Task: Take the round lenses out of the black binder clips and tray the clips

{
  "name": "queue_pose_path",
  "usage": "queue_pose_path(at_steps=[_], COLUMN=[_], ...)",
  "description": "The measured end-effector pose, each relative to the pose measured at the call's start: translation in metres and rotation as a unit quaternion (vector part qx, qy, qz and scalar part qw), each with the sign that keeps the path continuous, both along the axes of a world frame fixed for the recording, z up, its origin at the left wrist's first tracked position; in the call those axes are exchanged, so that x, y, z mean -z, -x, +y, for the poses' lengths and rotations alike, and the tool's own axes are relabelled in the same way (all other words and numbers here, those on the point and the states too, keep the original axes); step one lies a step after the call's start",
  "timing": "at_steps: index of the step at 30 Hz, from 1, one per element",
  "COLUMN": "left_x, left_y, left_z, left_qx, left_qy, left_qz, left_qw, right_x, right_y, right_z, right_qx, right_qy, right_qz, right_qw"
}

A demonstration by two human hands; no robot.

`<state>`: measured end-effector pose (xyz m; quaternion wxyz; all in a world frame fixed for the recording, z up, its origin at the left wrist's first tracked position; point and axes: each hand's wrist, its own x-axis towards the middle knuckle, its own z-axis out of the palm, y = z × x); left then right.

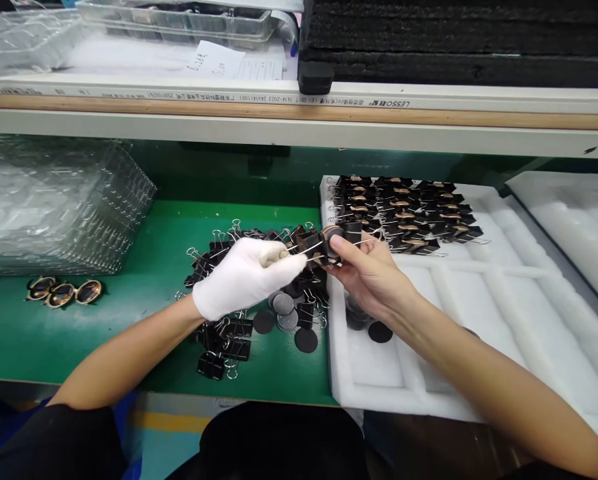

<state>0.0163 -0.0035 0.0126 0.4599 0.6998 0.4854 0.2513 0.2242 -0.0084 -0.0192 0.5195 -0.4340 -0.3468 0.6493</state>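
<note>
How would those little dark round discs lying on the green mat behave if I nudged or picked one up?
The dark discs look thin and flat, so probably light and likely to slide rather than roll. Some overlap beside the binder clips, so a push may shift several together. Lying flush on the green mat, they may be fiddly to lift.

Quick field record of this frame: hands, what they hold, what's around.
left hand: white glove, pinching the wire handles of a binder clip
right hand: bare, holding a round part at the clip's mouth
mat: green, with a pile of clips and dark discs
foam tray: white, rows of clipped parts at the far end
left side: clear trays, three round parts
</note>
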Motion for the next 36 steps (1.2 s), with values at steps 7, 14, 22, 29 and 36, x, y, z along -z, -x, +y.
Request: queue_pose_path(at_steps=[7, 14, 22, 29, 36], left_x=[0.004, -0.005, -0.011, -0.019, -0.009], left_y=[0.001, 0.007, 0.015, 0.013, 0.005], left_z=[-0.002, 0.005, 0.005, -0.001, -0.002], left_qx=[-0.002, 0.055, 0.063, -0.001, -0.008], left_qy=[-0.058, 0.017, 0.055, -0.124, -0.071], left_qz=[0.028, -0.025, -0.055, 0.018, 0.036], left_qw=[0.998, 0.998, 0.995, 0.992, 0.997], right_x=[0.005, 0.003, -0.016, -0.029, -0.023], right_y=[0.002, -0.002, -0.036, -0.030, -0.009], right_z=[-0.001, 0.004, 0.011, 0.002, -0.010], right_qx=[-0.019, -0.004, -0.145, -0.237, -0.162], right_qy=[-0.026, -0.115, -0.300, -0.168, -0.139], right_qz=[-0.007, -0.017, -0.208, -0.240, -0.285], right_qw=[0.999, 0.993, 0.920, 0.926, 0.934])
